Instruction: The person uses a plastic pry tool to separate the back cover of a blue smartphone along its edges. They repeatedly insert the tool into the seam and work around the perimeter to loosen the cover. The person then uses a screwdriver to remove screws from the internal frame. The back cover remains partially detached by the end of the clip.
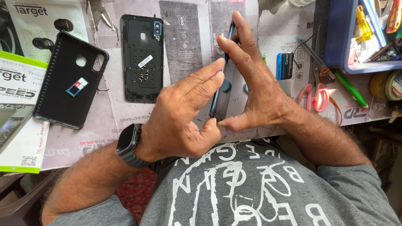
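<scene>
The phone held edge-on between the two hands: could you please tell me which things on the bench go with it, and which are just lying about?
In hand or belonging to it:
- phone, pressed between left hand and right hand
- detached back cover
- black case with a small card tray on it

Lying about:
- pink scissors
- blue tool tray
- green pen
- tape rolls

A cluttered worktable (125, 121) fills the upper frame, covered with overlapping printed paper sheets (289, 46). A blue plastic tray (335, 42) sits at the upper right. Along the lower left edge, dark wooden furniture (16, 205) shows. The light is even and bright.
</scene>
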